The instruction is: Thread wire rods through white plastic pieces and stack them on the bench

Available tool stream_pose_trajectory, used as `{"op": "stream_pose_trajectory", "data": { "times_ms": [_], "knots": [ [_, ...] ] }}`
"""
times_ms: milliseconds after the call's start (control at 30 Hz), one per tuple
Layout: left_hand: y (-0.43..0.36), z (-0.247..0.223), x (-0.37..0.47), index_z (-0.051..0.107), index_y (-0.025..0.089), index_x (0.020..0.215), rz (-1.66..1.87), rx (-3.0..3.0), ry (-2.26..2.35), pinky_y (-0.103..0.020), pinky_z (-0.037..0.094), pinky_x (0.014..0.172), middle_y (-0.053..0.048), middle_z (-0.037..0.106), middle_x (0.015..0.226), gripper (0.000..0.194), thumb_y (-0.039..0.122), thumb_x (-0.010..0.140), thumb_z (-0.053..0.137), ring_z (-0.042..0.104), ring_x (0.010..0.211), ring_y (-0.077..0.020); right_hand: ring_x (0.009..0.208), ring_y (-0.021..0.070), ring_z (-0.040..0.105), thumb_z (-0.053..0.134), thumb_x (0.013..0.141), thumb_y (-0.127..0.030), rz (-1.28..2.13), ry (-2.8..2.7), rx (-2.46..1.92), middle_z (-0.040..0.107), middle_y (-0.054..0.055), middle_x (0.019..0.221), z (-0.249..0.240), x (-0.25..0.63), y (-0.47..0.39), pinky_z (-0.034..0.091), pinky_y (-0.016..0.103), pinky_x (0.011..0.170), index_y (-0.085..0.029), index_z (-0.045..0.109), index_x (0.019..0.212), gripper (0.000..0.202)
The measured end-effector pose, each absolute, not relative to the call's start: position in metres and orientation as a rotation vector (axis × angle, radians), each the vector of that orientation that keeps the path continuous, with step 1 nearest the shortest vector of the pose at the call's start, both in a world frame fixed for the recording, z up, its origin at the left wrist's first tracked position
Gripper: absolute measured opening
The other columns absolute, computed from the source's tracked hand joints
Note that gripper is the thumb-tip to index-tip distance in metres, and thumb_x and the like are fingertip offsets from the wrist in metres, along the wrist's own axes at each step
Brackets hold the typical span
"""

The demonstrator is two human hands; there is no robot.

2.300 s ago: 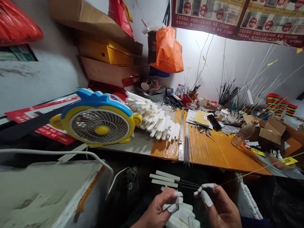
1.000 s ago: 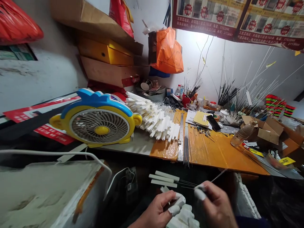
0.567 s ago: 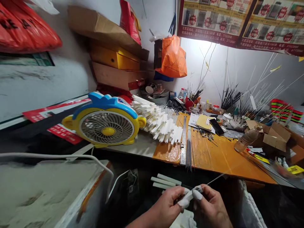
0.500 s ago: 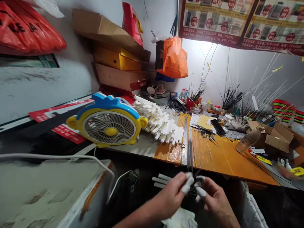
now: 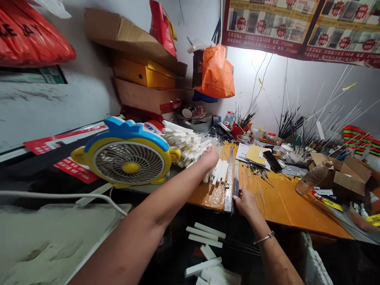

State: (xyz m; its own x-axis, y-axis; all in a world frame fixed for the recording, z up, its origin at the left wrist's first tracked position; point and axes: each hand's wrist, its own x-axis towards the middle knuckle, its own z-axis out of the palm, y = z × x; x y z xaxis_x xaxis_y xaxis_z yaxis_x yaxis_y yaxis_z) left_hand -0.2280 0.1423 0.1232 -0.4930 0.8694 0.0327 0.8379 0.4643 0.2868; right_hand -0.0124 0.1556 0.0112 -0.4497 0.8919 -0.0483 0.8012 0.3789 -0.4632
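Note:
My left hand (image 5: 210, 157) reaches over the pile of white foam sticks (image 5: 190, 144); its fingers are mostly hidden, so what it touches cannot be made out. At the table's front edge, my right hand (image 5: 245, 201) has its white-covered fingertips pinched at the bundle of thin dark rods (image 5: 236, 184). A metal ruler (image 5: 228, 186) lies just left of those rods. Below the edge, several white sticks (image 5: 204, 235) with thin dark rods rest near my lap, above more white blocks (image 5: 204, 267).
A blue and yellow fan (image 5: 130, 162) stands left of the pile. On the orange tabletop (image 5: 282, 194) are a phone (image 5: 272, 161) and a plastic bottle (image 5: 313, 178). An open cardboard box (image 5: 350, 174) sits at the right. A white cable (image 5: 74, 194) crosses the lower left.
Both hands have parted from their place together below the table edge. The left reached forward to the white pile; the right moved up to the thin rods. The view has shifted slightly.

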Motion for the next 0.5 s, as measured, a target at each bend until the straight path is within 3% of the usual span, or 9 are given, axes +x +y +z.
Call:
{"op": "stream_pose_trajectory", "data": {
  "times_ms": [233,367,500],
  "knots": [
    [0.144,0.120,-0.231,0.064,0.016,0.127,0.173,1.635,2.585,-0.054,0.053,0.101,-0.012,0.061,0.137,0.032,0.030,0.098,0.069,0.061,0.121,-0.0310,0.098,0.0220,0.072,0.067,0.098,-0.031,0.599,-2.491,-1.585,0.075,0.005,0.108,0.023,-0.012,0.163,0.060,0.043,0.088,-0.016,0.070,0.105,0.017],
    [0.138,0.124,-0.227,0.064,0.017,0.125,0.171,1.700,2.568,-0.053,0.053,0.100,-0.012,0.062,0.135,0.030,0.030,0.099,0.068,0.062,0.120,-0.0301,0.101,0.0236,0.071,0.068,0.098,-0.032,0.597,-2.492,-1.599,0.074,0.006,0.113,0.027,-0.014,0.164,0.059,0.046,0.090,-0.016,0.068,0.114,0.023],
    [0.131,0.127,-0.223,0.065,0.016,0.123,0.251,1.776,2.516,-0.051,0.055,0.098,-0.011,0.064,0.130,0.028,0.030,0.099,0.068,0.064,0.115,-0.0288,0.101,0.0231,0.071,0.071,0.096,-0.029,0.689,-2.490,-1.610,0.074,0.006,0.112,0.025,-0.022,0.164,0.059,0.045,0.090,-0.017,0.070,0.108,0.017]
  ]
}}
